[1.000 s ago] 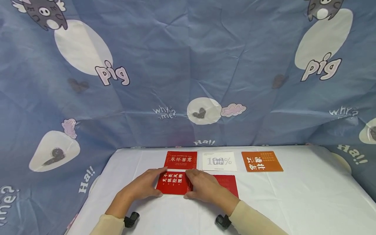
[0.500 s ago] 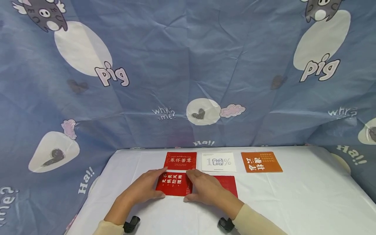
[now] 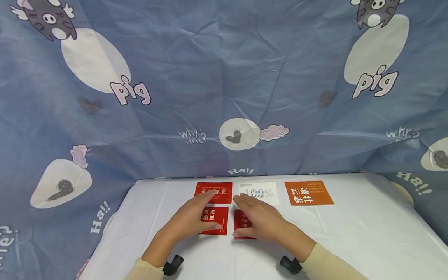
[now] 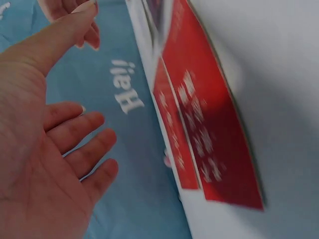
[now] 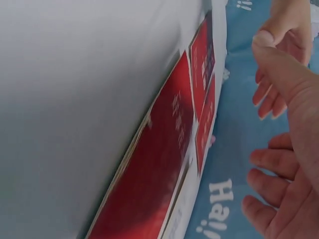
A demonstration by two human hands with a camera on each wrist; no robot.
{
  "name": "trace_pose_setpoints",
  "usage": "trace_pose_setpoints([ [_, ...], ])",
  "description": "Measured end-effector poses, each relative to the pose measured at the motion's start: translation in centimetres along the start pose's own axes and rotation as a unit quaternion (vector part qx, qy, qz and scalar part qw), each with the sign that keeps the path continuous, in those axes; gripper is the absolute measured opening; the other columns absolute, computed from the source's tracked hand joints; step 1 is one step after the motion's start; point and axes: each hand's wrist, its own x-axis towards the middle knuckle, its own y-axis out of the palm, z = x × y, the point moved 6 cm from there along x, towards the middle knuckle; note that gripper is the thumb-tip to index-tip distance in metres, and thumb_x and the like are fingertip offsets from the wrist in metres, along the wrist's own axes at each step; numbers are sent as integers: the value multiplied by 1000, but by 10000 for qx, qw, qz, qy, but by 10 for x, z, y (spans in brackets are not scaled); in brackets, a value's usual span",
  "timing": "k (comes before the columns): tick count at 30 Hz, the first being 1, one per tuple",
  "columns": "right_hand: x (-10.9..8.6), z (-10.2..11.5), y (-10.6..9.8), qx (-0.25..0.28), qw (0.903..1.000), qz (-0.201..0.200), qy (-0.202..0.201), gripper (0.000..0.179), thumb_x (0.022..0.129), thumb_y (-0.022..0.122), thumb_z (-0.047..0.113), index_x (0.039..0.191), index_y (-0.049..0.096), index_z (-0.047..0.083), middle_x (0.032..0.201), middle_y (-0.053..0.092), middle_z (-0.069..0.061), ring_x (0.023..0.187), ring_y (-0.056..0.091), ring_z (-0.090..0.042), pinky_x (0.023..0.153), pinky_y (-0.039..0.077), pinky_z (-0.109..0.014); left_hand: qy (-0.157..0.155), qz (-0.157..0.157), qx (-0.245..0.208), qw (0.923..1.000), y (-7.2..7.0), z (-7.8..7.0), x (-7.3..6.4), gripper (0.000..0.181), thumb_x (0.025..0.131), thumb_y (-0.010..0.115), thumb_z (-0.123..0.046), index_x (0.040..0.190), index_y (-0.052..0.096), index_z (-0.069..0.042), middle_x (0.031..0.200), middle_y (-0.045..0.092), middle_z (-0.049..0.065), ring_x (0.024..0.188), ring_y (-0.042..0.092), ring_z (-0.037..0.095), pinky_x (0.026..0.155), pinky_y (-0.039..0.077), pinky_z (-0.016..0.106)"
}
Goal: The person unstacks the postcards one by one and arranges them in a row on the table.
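Note:
My left hand [image 3: 190, 219] hovers over the front-left bright red card [image 3: 219, 223], fingers spread and holding nothing. Its fingers also overlap the back red card [image 3: 224, 196] in the head view. To the right, my right hand [image 3: 266, 223] is held over a darker red card [image 3: 240, 221], hiding much of it; its thumb and fingers stand apart with nothing between them. In the left wrist view the bright red card [image 4: 214, 124] lies flat beyond the palm. The darker red card [image 5: 154, 159], with a thick layered edge, shows in the right wrist view.
A white "Good Luck" card [image 3: 267, 190] lies in the back row beside the back red card. Farther right is an orange card [image 3: 309, 193]. The white-covered table [image 3: 364, 233] ends at a blue patterned cloth [image 3: 304, 97] hanging behind.
Both hands have come off the front-left red card, which they were touching at its two sides, and moved up and rightward. The right hand is now over the darker red card.

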Motion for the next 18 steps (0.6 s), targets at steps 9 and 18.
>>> trace_pose_setpoints([
  [9, -24, -18, -20, -36, 9998, -177, 0, 100, 80, 85, 61, 157, 47, 8, 159, 49, -8, 149, 42, -28, 119, 39, -50, 509, 72, -125, 9986, 8, -32, 9, 108, 75, 94, -45, 164, 38, -19, 165, 41, -1, 150, 39, 25, 120, 37, 52],
  [18, -51, -46, -20, 189, 9983, -112, 542, 104, 75, 89, 61, 158, 46, 14, 158, 49, -3, 146, 45, -25, 112, 48, -50, 480, 414, -98, 9979, 24, -43, 15, 115, 73, 94, -51, 166, 33, -21, 166, 38, -1, 152, 36, 24, 121, 36, 51],
])
